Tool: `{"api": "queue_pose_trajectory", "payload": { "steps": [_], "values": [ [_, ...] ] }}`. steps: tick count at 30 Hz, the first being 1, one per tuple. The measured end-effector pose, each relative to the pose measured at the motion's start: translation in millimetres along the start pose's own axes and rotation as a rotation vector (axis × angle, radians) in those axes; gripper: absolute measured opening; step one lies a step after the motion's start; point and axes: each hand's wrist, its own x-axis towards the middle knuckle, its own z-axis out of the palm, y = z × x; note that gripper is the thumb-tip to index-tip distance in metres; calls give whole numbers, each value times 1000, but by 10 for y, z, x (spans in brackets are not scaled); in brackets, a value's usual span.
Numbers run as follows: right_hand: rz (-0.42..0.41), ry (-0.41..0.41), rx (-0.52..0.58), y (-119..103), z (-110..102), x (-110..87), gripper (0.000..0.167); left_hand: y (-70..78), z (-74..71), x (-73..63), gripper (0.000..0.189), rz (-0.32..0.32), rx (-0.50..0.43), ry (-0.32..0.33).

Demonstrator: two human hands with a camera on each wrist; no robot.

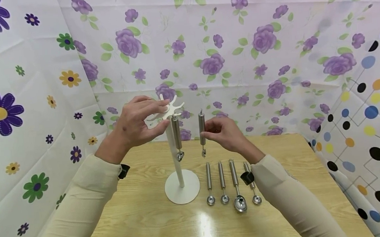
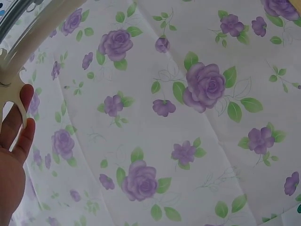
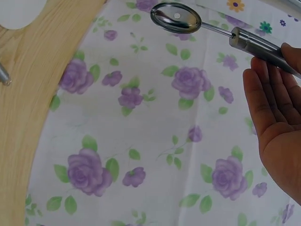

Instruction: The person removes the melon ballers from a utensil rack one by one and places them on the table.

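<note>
My left hand [image 1: 139, 119] holds the hooked top of a white stand [image 1: 171, 110], thumb low and fingers over it; in the left wrist view its fingertips lie against a hook [image 2: 16, 96]. From one hook hangs a steel melon baller [image 1: 176, 133], scoop down. Just right of it, my right hand [image 1: 223, 131] pinches a second melon baller [image 1: 202, 128] by its handle, upright with the scoop below, apart from the stand. The right wrist view shows its oval scoop [image 3: 176, 19] with a small hole.
Several more steel scoops lie in a row on the wooden table [image 1: 136, 208], among them one with a larger oval bowl [image 1: 240, 204]. The stand's round white base [image 1: 182, 195] is left of them. Flowered cloth [image 1: 213, 64] hangs behind; a dotted cloth [image 1: 373, 132] is at the right.
</note>
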Motion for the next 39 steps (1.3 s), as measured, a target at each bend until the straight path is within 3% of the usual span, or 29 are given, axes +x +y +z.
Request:
{"api": "queue_pose_trajectory", "payload": {
  "steps": [12, 39],
  "values": [
    [120, 24, 6, 398, -140, -288, 20, -2, 54, 0, 52, -4, -3, 6],
    [222, 109, -75, 808, -341, -694, 24, -9, 32, 11, 51, 0, 6, 16]
  ]
}}
